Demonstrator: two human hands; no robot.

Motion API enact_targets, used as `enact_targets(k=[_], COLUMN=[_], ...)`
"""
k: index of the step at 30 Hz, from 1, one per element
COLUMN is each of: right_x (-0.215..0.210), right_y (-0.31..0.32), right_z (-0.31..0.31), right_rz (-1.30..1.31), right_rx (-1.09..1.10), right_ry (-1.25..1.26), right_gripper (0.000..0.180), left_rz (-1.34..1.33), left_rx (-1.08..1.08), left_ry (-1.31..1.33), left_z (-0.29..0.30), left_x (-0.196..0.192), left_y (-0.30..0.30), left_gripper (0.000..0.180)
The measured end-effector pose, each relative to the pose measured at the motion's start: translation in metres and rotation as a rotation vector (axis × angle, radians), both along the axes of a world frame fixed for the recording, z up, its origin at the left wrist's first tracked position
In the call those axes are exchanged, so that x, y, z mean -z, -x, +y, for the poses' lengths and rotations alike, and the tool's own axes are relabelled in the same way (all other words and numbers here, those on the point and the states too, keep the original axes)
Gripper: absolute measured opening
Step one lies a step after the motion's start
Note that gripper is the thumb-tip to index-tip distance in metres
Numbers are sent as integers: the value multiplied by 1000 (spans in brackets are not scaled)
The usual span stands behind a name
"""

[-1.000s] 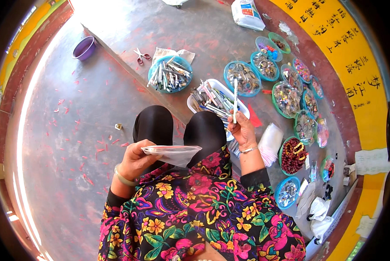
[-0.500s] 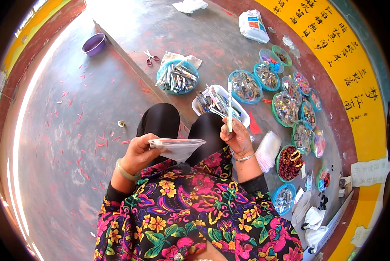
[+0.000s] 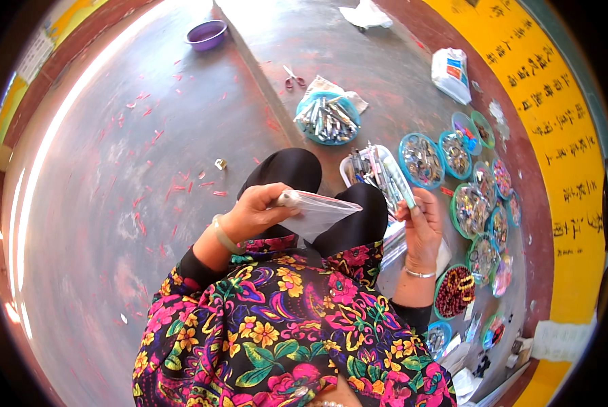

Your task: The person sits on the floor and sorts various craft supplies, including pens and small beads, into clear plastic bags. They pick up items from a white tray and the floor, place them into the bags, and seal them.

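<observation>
Pinched in the fingers of my left hand (image 3: pixel 258 209) is a clear zip bag (image 3: pixel 323 218) with a red strip along its top edge. The bag hangs over my lap and looks flat. My right hand (image 3: pixel 423 227), to the right of the bag, holds a slim pale green pen (image 3: pixel 406 192) that slants up and left. Just beyond my knees is a white basket (image 3: pixel 345 167) of pens, partly hidden by the right knee and the held pen. Farther off, a blue basket (image 3: pixel 305 134) holds a heap of pens.
Round baskets of small goods, among them one of watches (image 3: pixel 422 161) and one of dark red beads (image 3: pixel 453 290), crowd the right side. Red-handled scissors (image 3: pixel 292 80), a purple basin (image 3: pixel 207 36) and a white sack (image 3: pixel 451 76) lie farther away. Red scraps litter the floor.
The view has turned, so the floor items appear farther right. The pen in my right hand has tipped from upright to a slant, and that hand is slightly farther from the bag.
</observation>
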State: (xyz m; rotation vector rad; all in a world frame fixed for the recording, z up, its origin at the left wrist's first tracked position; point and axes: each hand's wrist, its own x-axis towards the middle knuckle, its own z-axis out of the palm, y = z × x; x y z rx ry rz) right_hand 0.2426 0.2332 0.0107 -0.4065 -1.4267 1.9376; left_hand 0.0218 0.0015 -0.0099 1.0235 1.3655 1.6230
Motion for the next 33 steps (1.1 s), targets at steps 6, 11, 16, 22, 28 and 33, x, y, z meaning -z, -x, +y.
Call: enact_targets(k=[6, 11, 16, 22, 28, 33], right_x=[-36, -54, -61, -83, -94, -90], right_y=[7, 17, 21, 29, 52, 76], right_z=[-7, -20, -19, -17, -38, -54], right_rz=[46, 14, -25, -193, -365, -376], right_rx=[-6, 29, 2, -172, -274, -331], right_ry=[-342, -475, -576, -877, -564, -580], right_gripper=[15, 14, 15, 14, 14, 14], left_rz=[19, 84, 125, 185, 148, 95], left_rx=[15, 22, 25, 50, 70, 76], left_ry=[12, -11, -5, 22, -5, 8], left_z=[0, 0, -1, -3, -2, -2], left_x=[7, 6, 4, -1, 7, 9], left_y=[0, 2, 3, 6, 6, 6], left_gripper=[15, 16, 17, 16, 16, 22])
